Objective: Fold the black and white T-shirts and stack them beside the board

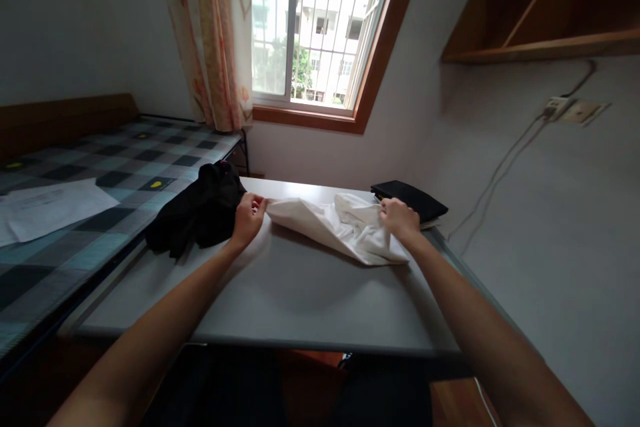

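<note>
A white cloth (345,227) lies crumpled across the far half of the white table (310,293), stretched between my two hands. My left hand (250,212) is closed on its left corner, beside a heap of black cloth (205,210). At the other end, my right hand (399,217) grips the cloth's right side, its fingers partly hidden by the hand itself. Loose folds bunch up near my right hand, and the lower edge hangs toward me onto the tabletop.
Behind my right hand sits a black folder-like item (413,199). To the left is a bed with a checked cover (125,153) and white papers (57,208). A wall with cables (493,177) borders the table's right side; a wooden shelf (545,50) hangs above.
</note>
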`<state>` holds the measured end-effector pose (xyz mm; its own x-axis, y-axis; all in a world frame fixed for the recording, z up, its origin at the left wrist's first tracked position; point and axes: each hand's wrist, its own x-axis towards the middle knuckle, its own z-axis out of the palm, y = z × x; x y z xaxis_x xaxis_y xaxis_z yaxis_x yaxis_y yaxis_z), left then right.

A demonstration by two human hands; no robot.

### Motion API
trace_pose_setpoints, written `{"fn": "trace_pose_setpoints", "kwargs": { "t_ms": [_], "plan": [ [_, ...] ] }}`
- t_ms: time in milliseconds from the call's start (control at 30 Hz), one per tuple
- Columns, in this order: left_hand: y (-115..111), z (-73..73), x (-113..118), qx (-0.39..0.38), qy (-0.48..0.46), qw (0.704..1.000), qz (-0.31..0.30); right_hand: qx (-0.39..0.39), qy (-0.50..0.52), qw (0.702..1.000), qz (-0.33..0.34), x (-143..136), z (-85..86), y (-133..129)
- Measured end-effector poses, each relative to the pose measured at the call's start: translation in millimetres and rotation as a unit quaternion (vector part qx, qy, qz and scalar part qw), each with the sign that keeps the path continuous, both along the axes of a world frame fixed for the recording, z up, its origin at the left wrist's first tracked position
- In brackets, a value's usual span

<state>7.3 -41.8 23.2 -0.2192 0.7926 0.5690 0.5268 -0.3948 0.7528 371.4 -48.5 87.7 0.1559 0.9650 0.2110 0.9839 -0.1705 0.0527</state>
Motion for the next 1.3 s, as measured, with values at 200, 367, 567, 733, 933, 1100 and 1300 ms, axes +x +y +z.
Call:
{"fn": "trace_pose_setpoints", "kwargs": {
  "t_ms": [200,367,567,733,933,1100,1300],
  "plan": [
    [8.7,5.8,-15.9,0.041,-0.034,0.997,0.055,0.109,-0.058,0.985,0.12,10.4,0.9,-3.8],
    [-11.6,7.3,-0.9,0.089,0.15,0.984,0.021,-0.02,-0.023,0.924,0.381,-42.3,-18.7,-2.1],
    [-37.0,8.0,17.6,0.101,0.259,0.955,-0.098,-0.1,-0.045,0.93,0.35,-89.9,-23.4,7.6],
    [-50.1,1.8,35.0,0.09,0.335,0.903,-0.252,-0.108,-0.014,0.953,0.284,-90.1,-3.7,32.0],
    [-57.7,-6.8,53.0,0.04,0.401,0.854,-0.33,-0.084,0.21,0.936,0.27,-96.6,33.0,39.0],
    [-52.3,-12.5,53.4,0.033,0.327,0.911,-0.249,-0.125,0.588,0.734,0.316,-123.7,44.1,29.0],
    [-54.3,-7.8,49.4,0.0,0.177,0.931,-0.319,0.048,0.773,0.585,0.24,-126.3,62.7,38.3]
  ]
}}
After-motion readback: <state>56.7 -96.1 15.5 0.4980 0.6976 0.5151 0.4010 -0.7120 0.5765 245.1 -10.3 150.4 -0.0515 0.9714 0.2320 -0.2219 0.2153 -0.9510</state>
